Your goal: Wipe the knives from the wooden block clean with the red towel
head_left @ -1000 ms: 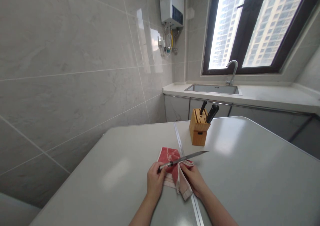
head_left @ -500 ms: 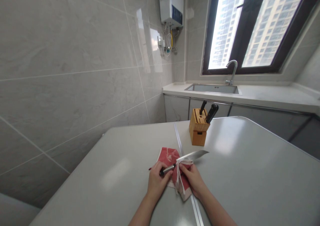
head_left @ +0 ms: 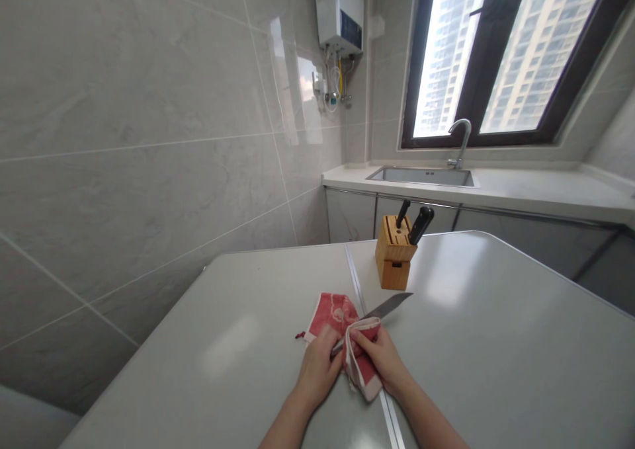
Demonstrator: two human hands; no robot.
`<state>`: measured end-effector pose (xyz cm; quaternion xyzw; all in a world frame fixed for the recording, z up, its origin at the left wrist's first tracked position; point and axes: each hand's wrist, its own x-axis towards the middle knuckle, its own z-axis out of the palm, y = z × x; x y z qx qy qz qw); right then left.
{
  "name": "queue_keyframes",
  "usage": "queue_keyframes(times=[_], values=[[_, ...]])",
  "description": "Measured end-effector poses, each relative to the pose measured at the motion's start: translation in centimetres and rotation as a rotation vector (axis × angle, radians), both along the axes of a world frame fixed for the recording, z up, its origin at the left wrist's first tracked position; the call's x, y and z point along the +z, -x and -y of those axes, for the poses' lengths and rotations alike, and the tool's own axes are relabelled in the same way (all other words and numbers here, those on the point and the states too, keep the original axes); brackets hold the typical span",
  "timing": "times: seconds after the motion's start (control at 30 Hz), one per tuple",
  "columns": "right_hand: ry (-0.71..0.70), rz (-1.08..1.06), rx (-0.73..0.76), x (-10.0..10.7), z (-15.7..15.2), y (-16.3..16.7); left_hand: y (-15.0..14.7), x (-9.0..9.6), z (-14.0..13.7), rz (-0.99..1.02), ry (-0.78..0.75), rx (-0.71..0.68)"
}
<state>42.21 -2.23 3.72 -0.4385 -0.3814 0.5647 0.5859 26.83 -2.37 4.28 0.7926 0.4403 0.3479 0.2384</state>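
Note:
My left hand (head_left: pixel 320 363) is closed round the handle of a kitchen knife (head_left: pixel 389 305), and only a little of that handle shows. The blade points away to the right, its tip short of the knife block. In my right hand (head_left: pixel 384 355) is a folded part of a red and white towel (head_left: pixel 333 312), pinched around the blade near the handle. Another part of the towel spreads flat on the table beyond my left hand. The towel hides the lower stretch of the blade.
A wooden knife block (head_left: pixel 395 257) with two black-handled knives stands farther back on the pale table (head_left: pixel 258 290). A metal strip (head_left: pixel 353 267) crosses the tabletop. Behind are a counter with a sink (head_left: pixel 421 176), a faucet (head_left: pixel 462 141) and a window.
The blade has turned, its face now darker and its tip slightly higher. My left hand has shifted a little right and covers more of the handle. My right hand still pinches the towel.

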Motion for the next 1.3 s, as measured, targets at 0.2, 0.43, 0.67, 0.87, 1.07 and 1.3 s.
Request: queue_keyframes(times=[0.2,0.43,0.67,0.87,1.07,1.3], values=[[0.001,-0.012,0.02,-0.4,-0.1,-0.2,-0.1,-0.3,0.0,-0.054,-0.013,0.021],[0.003,-0.034,0.043,-0.3,-0.1,-0.2,0.0,-0.4,-0.1,-0.038,-0.06,0.057],[0.007,-0.055,0.066,0.3,0.0,-0.3,0.0,-0.5,-0.1,-0.027,-0.057,0.069],[0.013,-0.061,0.059,0.2,0.0,-0.2,0.1,-0.5,-0.2,0.0,-0.056,0.113],[0.03,-0.122,0.044,-0.5,-0.3,-0.3,0.3,-0.9,-0.4,0.054,-0.035,0.182],[0.013,-0.207,0.102,0.0,-0.3,-0.4,0.2,-0.8,-0.1,0.047,0.032,0.108]])
